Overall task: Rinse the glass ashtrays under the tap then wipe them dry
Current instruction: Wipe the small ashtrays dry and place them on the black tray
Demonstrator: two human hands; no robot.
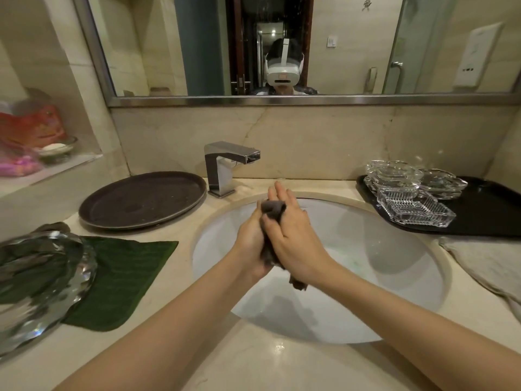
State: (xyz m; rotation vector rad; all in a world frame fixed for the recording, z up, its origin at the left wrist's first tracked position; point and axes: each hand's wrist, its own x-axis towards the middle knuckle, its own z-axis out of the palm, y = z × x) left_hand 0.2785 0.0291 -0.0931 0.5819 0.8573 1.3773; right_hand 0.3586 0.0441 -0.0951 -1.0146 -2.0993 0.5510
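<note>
Wringing a dark cloth (pixel 272 235) between the left hand (pixel 251 244) and right hand (pixel 293 235), pressed together over the basin (pixel 394 266), the person faces glass ashtrays (pixel 414 193) on the black tray (pixel 490 218), probably heavy, slippery, chip-prone, best gripped by their thick rims.

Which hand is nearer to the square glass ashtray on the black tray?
Right. The right hand is on the ashtray's side of the dark cloth over the basin; the left hand lies behind the cloth, farther away.
</note>
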